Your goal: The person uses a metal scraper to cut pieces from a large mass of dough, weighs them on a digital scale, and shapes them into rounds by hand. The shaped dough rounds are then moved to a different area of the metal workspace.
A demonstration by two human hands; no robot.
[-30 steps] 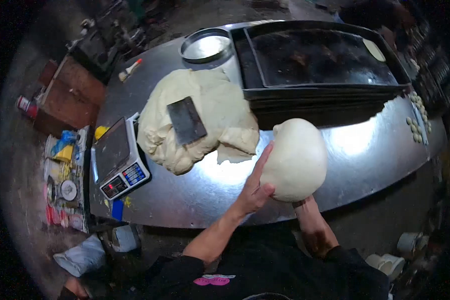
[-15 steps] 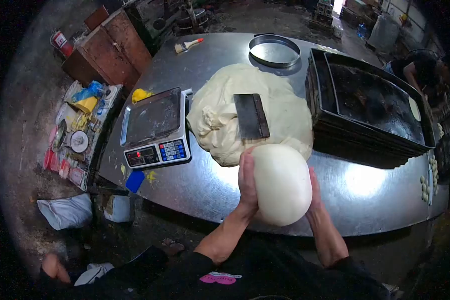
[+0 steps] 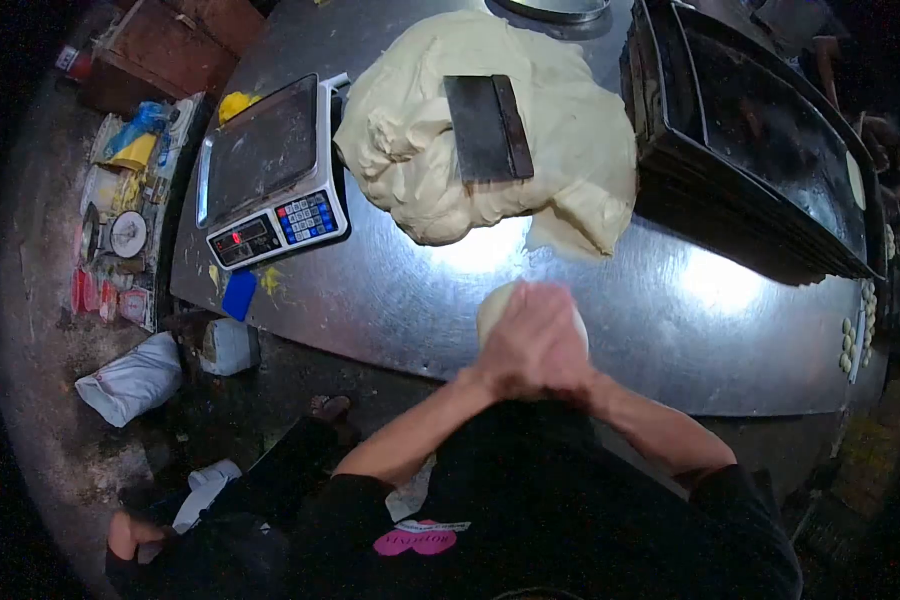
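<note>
A smooth pale dough ball (image 3: pixel 492 308) rests near the front edge of the steel table, mostly hidden under my hands. My left hand (image 3: pixel 515 350) presses down on it from the left. My right hand (image 3: pixel 567 350) overlaps the left on top of the dough, and motion smears the fingers of both. Farther back, a large slack mass of dough (image 3: pixel 560 130) spreads over the table, with a torn flap hanging at its front right. A dark flat dough scraper (image 3: pixel 485 130) with a handle strip along one side lies on that mass.
A digital scale (image 3: pixel 270 170) stands left, with a blue plastic scraper (image 3: pixel 238 295) before it. Stacked black baking trays (image 3: pixel 770 130) fill the right side. A metal ring (image 3: pixel 560 8) sits at the back. Small dough pieces (image 3: pixel 847 345) line the far right. Another person's hand (image 3: pixel 135 530) shows lower left.
The dough ball has come down from between my raised palms to the table's front. My hands have moved from its sides to its top. The view has tilted downward.
</note>
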